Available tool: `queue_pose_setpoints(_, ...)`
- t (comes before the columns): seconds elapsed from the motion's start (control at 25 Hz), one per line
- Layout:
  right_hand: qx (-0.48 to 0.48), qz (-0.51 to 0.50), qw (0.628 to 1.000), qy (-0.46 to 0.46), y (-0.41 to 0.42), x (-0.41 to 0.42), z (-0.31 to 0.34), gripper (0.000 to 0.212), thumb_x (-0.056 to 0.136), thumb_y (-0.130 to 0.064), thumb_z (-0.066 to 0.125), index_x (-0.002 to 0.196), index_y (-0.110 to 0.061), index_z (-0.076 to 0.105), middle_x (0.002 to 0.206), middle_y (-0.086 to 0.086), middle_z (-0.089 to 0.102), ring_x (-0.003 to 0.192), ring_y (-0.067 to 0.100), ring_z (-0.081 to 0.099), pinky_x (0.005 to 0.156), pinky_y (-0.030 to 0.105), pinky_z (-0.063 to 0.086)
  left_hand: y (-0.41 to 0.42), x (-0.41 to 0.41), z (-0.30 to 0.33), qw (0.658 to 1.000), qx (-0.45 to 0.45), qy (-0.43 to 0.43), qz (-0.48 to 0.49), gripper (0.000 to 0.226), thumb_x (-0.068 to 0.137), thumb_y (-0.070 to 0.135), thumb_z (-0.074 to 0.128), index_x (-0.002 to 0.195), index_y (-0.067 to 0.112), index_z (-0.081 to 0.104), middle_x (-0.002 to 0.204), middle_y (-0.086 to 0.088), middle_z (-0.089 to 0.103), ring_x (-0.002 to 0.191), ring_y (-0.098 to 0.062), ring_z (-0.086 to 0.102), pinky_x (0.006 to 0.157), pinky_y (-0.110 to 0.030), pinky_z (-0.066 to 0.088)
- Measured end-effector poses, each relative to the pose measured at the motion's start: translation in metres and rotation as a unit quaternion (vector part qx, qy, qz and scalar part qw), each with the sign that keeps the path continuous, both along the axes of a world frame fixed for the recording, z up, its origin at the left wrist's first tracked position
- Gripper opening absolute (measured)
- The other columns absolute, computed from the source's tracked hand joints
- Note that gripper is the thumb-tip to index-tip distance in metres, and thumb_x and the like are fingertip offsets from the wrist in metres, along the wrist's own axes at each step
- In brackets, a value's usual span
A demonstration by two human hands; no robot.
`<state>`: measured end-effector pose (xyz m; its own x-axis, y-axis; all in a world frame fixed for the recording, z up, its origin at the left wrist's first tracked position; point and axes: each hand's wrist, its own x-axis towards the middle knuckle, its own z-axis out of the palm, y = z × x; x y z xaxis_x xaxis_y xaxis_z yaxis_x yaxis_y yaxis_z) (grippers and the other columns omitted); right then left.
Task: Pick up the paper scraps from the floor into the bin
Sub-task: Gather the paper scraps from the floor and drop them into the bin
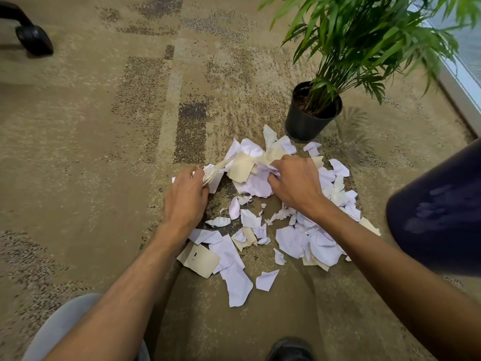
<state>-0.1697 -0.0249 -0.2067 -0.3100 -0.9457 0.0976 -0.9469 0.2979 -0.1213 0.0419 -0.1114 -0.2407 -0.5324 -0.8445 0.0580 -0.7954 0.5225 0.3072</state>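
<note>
Several torn white and cream paper scraps (235,272) lie scattered on the tan carpet in front of me. My left hand (185,196) grips a bunch of crumpled scraps (213,173) at the left side of the pile. My right hand (295,182) has its fingers curled into a wad of white and cream scraps (256,178) at the pile's far middle. The dark blue bin (437,212) stands at the right edge of the view, close to my right forearm; only its outer wall shows.
A potted palm in a black pot (309,118) stands just beyond the pile, to the right. A black chair caster (33,39) sits at the far left. A window frame (460,92) runs along the right. My knee (62,327) and shoe (290,349) are at the bottom.
</note>
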Motion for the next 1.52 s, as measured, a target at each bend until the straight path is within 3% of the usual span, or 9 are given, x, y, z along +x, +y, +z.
queue_pose_setpoints(0.08, -0.039, -0.014, 0.999, 0.005, 0.002, -0.004, 0.006, 0.029, 0.085, -0.021, 0.057, 0.060, -0.013, 0.045, 0.053, 0.001, 0.040, 0.054, 0.028, 0.046, 0.056, 0.031, 0.025, 0.000, 0.000, 0.001, 1.000, -0.026, 0.011, -0.001, 0.017, 0.087, 0.010, 0.059, 0.102, 0.001, 0.060, 0.117, -0.015, 0.054, 0.102, -0.029, 0.049, 0.076, -0.044, 0.049)
queue_pose_setpoints(0.32, -0.083, -0.049, 0.991, -0.094, 0.019, -0.011, 0.015, 0.028, 0.091, -0.020, 0.057, 0.066, -0.011, 0.050, 0.053, 0.002, 0.046, 0.048, 0.016, 0.040, 0.045, 0.029, 0.026, 0.006, -0.009, 0.021, 0.992, -0.034, 0.124, -0.011, 0.010, 0.085, -0.002, 0.055, 0.076, -0.001, 0.060, 0.071, -0.002, 0.044, 0.065, -0.019, 0.039, 0.060, -0.032, 0.031)
queue_pose_setpoints(0.44, -0.108, -0.068, 0.981, -0.144, 0.032, -0.014, 0.024, 0.035, 0.088, -0.019, 0.062, 0.060, -0.007, 0.045, 0.050, 0.004, 0.040, 0.048, 0.016, 0.031, 0.049, 0.032, 0.025, 0.012, -0.016, 0.033, 0.984, -0.001, 0.177, 0.000, 0.013, 0.086, 0.000, 0.059, 0.076, -0.003, 0.067, 0.066, -0.008, 0.057, 0.057, -0.022, 0.049, 0.053, -0.035, 0.043)
queue_pose_setpoints(0.64, -0.203, -0.102, 0.953, -0.200, 0.060, -0.020, 0.072, 0.024, 0.085, -0.023, 0.068, 0.074, -0.002, 0.070, 0.064, 0.013, 0.066, 0.054, 0.023, 0.056, 0.053, 0.037, 0.045, 0.042, -0.040, 0.083, 0.945, 0.093, 0.312, 0.021, 0.012, 0.091, 0.010, 0.062, 0.085, 0.005, 0.071, 0.072, -0.003, 0.067, 0.057, -0.022, 0.062, 0.052, -0.032, 0.054)
queue_pose_setpoints(0.8, -0.272, -0.109, 0.938, -0.184, 0.089, -0.029, 0.136, 0.027, 0.084, -0.021, 0.068, 0.066, -0.002, 0.067, 0.055, 0.013, 0.060, 0.047, 0.012, 0.038, 0.046, 0.023, 0.029, 0.072, -0.077, 0.148, 0.919, 0.092, 0.382, -0.010, 0.004, 0.089, 0.017, 0.066, 0.088, 0.016, 0.070, 0.065, 0.011, 0.056, 0.053, 0.004, 0.043, 0.045, -0.006, 0.035)
queue_pose_setpoints(1.04, -0.364, -0.139, 0.916, -0.092, 0.154, -0.077, 0.233, 0.026, 0.080, -0.021, 0.067, 0.062, -0.004, 0.061, 0.054, 0.010, 0.057, 0.051, 0.013, 0.042, 0.051, 0.036, 0.038, 0.118, -0.154, 0.240, 0.880, 0.108, 0.455, -0.090, 0.045, 0.085, 0.011, 0.067, 0.048, 0.023, 0.044, 0.046, 0.014, 0.034, 0.040, 0.001, 0.036, 0.043, -0.018, 0.025)
queue_pose_setpoints(1.16, -0.361, -0.174, 0.916, -0.021, 0.196, -0.110, 0.260, 0.026, 0.080, -0.019, 0.064, 0.059, -0.007, 0.056, 0.049, 0.007, 0.050, 0.049, 0.023, 0.047, 0.053, 0.037, 0.039, 0.147, -0.205, 0.271, 0.881, 0.115, 0.440, -0.132, 0.033, 0.083, 0.015, 0.069, 0.052, 0.013, 0.057, 0.048, 0.006, 0.049, 0.048, -0.002, 0.045, 0.052, -0.027, 0.031)
queue_pose_setpoints(1.28, -0.340, -0.212, 0.916, 0.016, 0.236, -0.140, 0.264, 0.034, 0.084, -0.017, 0.061, 0.054, -0.011, 0.047, 0.044, -0.002, 0.041, 0.041, 0.009, 0.037, 0.047, 0.028, 0.030, 0.180, -0.266, 0.284, 0.897, 0.126, 0.383, -0.180, 0.017, 0.080, 0.016, 0.070, 0.066, 0.007, 0.069, 0.066, -0.010, 0.066, 0.070, -0.023, 0.064, 0.058, -0.028, 0.038)
queue_pose_setpoints(1.52, -0.247, -0.283, 0.927, 0.015, 0.276, -0.188, 0.231, 0.049, 0.097, -0.041, 0.050, 0.059, -0.011, 0.058, 0.053, 0.004, 0.056, 0.053, 0.023, 0.058, 0.045, 0.031, 0.033, 0.243, -0.352, 0.279, 0.935, 0.118, 0.191, -0.274, 0.032, 0.082, 0.004, 0.061, 0.057, 0.011, 0.042, 0.081, -0.021, 0.062, 0.083, -0.037, 0.063, 0.059, -0.036, 0.043)
